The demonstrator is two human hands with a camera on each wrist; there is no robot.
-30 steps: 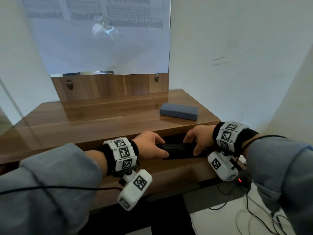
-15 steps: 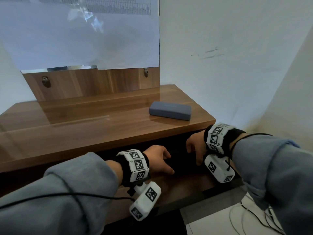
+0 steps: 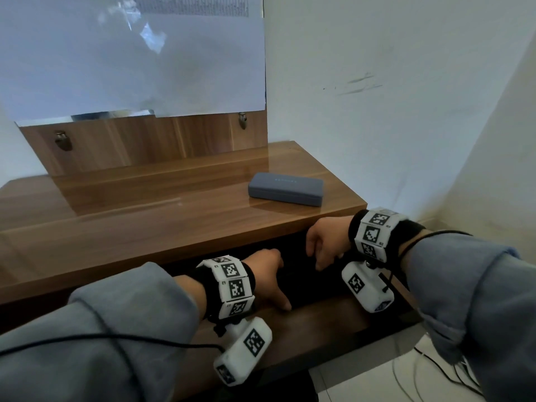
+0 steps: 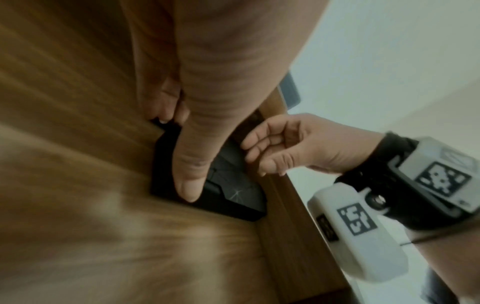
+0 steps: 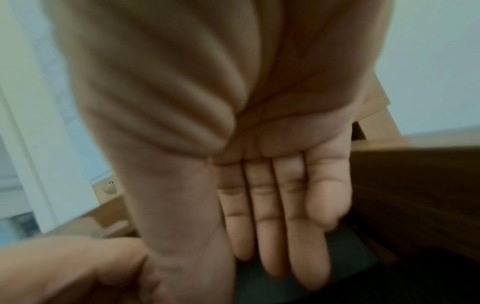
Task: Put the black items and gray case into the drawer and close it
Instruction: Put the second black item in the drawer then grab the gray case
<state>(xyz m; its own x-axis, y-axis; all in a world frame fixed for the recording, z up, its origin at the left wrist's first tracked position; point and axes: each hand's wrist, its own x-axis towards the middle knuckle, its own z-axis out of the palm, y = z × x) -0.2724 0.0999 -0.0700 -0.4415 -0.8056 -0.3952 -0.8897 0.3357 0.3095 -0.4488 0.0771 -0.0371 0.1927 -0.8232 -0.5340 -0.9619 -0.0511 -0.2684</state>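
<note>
Now I am seeing my right hand (image 3: 324,245) lifting off the black item (image 4: 233,191), which both hands were gripping a second ago; its fingers are hanging relaxed, holding nothing. My left hand (image 3: 268,281) is pressing that flat black item inside the open drawer (image 3: 322,317), thumb on top. The gray case (image 3: 285,189), slim and rectangular, is lying closed on the bench (image 3: 139,216), near its right end.

Your wooden desk (image 3: 121,227) carries only the gray case (image 3: 285,189), lying flat near its right edge.
</note>
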